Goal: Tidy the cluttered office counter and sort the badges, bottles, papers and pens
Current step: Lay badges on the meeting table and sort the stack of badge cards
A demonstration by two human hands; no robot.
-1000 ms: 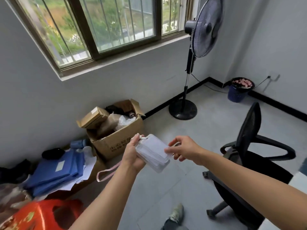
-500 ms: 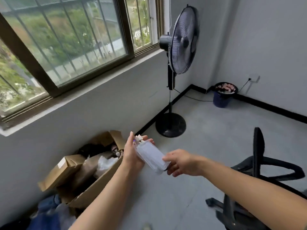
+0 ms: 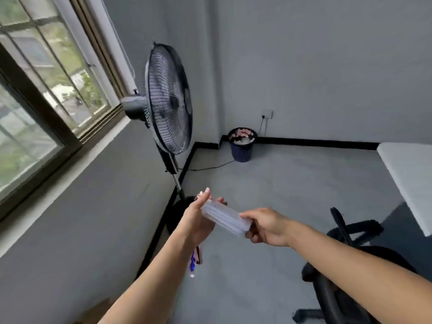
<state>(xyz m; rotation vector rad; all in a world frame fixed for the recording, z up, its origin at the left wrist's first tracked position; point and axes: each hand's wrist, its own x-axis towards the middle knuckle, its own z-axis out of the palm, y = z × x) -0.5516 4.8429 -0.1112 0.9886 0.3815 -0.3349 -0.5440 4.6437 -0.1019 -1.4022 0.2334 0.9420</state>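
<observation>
The clear plastic badge holders (image 3: 223, 216) look blurry, so I cannot tell how many are in the stack or read anything on them. Their far end is partly hidden by the left hand (image 3: 197, 220), which holds it between thumb and curled fingers. The right hand (image 3: 268, 228) pinches the near end with bent fingers. The stack is flat, long and see-through, up in the air above the grey floor (image 3: 292, 183). A pink and blue strap (image 3: 195, 259) hangs under the left wrist.

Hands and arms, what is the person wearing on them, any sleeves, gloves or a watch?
Nothing worn shows. The left hand and right hand are bare, without gloves, rings or a watch, and both forearms are bare to the frame's edge, no sleeves.
</observation>
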